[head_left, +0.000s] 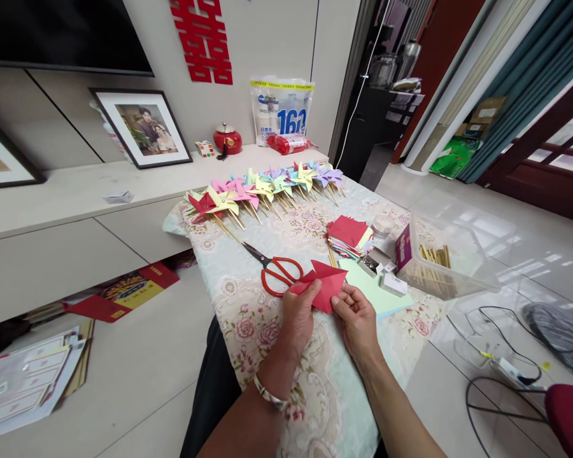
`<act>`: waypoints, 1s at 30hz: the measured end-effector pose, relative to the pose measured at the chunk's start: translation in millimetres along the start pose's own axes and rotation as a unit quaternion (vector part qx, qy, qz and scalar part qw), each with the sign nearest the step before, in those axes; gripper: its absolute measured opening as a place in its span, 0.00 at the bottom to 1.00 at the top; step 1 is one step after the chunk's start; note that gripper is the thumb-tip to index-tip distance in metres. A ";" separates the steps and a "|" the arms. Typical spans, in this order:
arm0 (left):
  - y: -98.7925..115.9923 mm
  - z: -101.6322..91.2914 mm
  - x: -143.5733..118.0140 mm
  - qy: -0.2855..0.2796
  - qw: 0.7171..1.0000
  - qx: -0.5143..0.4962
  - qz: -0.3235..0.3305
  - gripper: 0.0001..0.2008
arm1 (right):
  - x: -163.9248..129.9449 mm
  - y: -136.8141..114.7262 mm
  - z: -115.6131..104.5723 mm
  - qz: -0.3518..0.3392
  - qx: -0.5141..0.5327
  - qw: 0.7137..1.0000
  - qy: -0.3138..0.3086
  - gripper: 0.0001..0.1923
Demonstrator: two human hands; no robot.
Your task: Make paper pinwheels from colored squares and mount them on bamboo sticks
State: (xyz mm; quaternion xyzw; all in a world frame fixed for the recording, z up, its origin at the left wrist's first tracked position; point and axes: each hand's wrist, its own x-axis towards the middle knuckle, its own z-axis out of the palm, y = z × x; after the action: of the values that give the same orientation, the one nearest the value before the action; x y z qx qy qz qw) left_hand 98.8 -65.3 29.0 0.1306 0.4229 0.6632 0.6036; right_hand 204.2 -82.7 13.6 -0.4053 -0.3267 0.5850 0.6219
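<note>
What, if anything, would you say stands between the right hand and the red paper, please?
Nothing visible does: the right hand touches the red paper directly, and the left hand grips its other side.

Red paper, pointed flaps, tilted, held in both hands

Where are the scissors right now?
In the head view, the scissors lie left of centre on the floral tablecloth, just beyond the left hand and left of the red paper it holds.
</note>
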 end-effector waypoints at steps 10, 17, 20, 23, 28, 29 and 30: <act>1.7 0.8 -0.3 0.003 1.000 -0.015 -0.006 0.14 | -1.5 -4.0 3.8 0.003 0.013 1.000 -0.002 0.19; 6.8 4.3 -2.3 0.009 1.000 -0.026 -0.004 0.12 | -2.8 -4.5 1.8 0.000 -0.014 1.000 -0.008 0.19; 8.0 4.7 -3.4 0.013 0.999 -0.030 -0.004 0.12 | -3.2 -4.3 1.9 0.002 -0.014 1.000 -0.012 0.19; 8.1 4.3 -4.2 -0.002 1.000 -0.027 -0.012 0.13 | -3.6 -4.6 3.6 -0.001 -0.014 0.999 -0.032 0.19; 3.5 0.1 -1.8 -0.040 0.999 -0.004 -0.012 0.17 | -2.4 -4.8 3.7 -0.049 -0.033 0.998 0.006 0.14; 1.8 -1.3 -0.7 -0.040 0.999 0.005 -0.007 0.18 | -1.9 -4.8 2.8 -0.062 -0.035 0.997 0.027 0.14; 0.0 -2.7 0.4 -0.036 0.999 0.017 -0.002 0.20 | -1.3 -4.8 1.7 -0.073 -0.036 0.995 0.049 0.14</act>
State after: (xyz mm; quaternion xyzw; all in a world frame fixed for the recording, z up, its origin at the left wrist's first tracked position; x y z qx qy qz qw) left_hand 96.9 -66.1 27.2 0.1636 0.4125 0.6498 0.6171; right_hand 204.8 -83.7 18.8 -0.4305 -0.3453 0.5051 0.6636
